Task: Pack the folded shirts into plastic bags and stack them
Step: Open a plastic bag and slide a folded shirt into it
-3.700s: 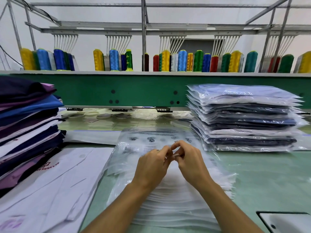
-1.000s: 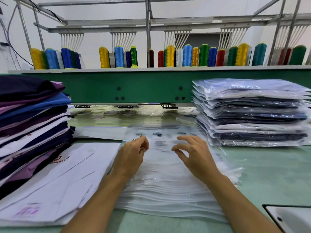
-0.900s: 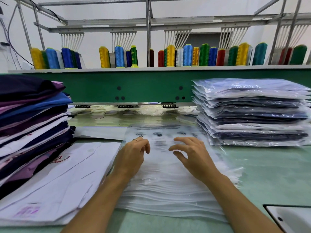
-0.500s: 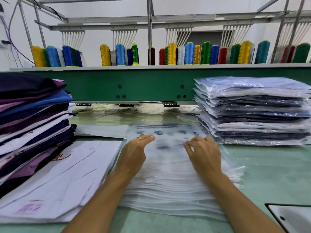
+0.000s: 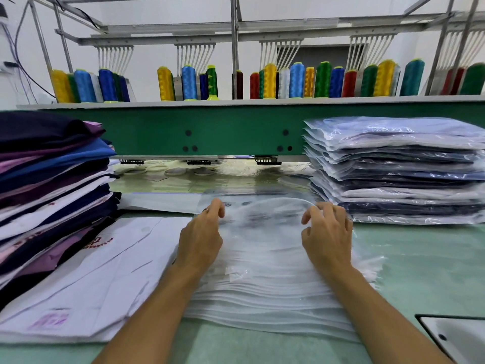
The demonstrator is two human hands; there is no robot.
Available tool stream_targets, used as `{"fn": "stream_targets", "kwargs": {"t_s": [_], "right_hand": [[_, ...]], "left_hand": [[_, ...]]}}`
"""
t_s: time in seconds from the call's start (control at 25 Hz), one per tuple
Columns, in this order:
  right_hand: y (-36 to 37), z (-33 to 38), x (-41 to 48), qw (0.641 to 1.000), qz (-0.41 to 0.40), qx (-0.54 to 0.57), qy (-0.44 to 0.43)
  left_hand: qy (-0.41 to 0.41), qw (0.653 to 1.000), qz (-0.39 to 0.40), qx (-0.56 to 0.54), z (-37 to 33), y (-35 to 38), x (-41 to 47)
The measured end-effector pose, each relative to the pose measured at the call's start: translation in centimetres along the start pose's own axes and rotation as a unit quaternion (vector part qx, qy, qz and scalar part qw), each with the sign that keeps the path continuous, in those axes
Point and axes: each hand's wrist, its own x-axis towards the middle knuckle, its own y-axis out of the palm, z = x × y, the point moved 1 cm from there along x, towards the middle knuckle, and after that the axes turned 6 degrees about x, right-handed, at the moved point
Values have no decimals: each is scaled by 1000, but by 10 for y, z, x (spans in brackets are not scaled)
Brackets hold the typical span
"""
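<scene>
A thick pile of clear plastic bags (image 5: 265,279) lies in front of me on the green table. The mouth of the top bag (image 5: 265,216) is lifted into an arch at the far end. My left hand (image 5: 202,237) pinches its left edge and my right hand (image 5: 326,232) pinches its right edge. A tall stack of folded shirts (image 5: 49,185) in navy, blue, purple and white stands at the left. A white folded shirt (image 5: 86,279) lies flat beside the bags. Bagged shirts (image 5: 399,169) are stacked at the right.
A green machine beam (image 5: 236,127) runs across the back, with coloured thread cones (image 5: 296,80) on the shelf above it. White rings and scraps (image 5: 168,169) lie under the beam. A white inset panel (image 5: 456,337) sits at the table's near right corner.
My hands have moved apart from the middle of the top bag to its two sides. The bag's mouth has risen from flat into an open arch.
</scene>
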Motion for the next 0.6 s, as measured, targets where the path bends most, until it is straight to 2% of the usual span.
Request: {"fn": "stream_targets", "kwargs": {"t_s": [0.08,0.16,0.24,0.36,0.44,0.6], "right_hand": [[-1,4,0,1000,5,-1,-19],[-1,10,-1,998,44,7,-43],[4,11,-6,989,126,29,-74],[13,10,-10,966,242,3,-86],[16,9,-10,967,246,-5,-67],[16,6,-9,976,201,-40,-67]], "left_hand": [[-17,999,34,-1,1,6,-1],[-13,997,76,-4,1,12,-5],[4,993,117,-14,0,19,-9],[6,990,143,-14,0,24,-10],[-1,988,153,-8,2,26,-10],[-11,987,158,-31,0,23,-13]]}}
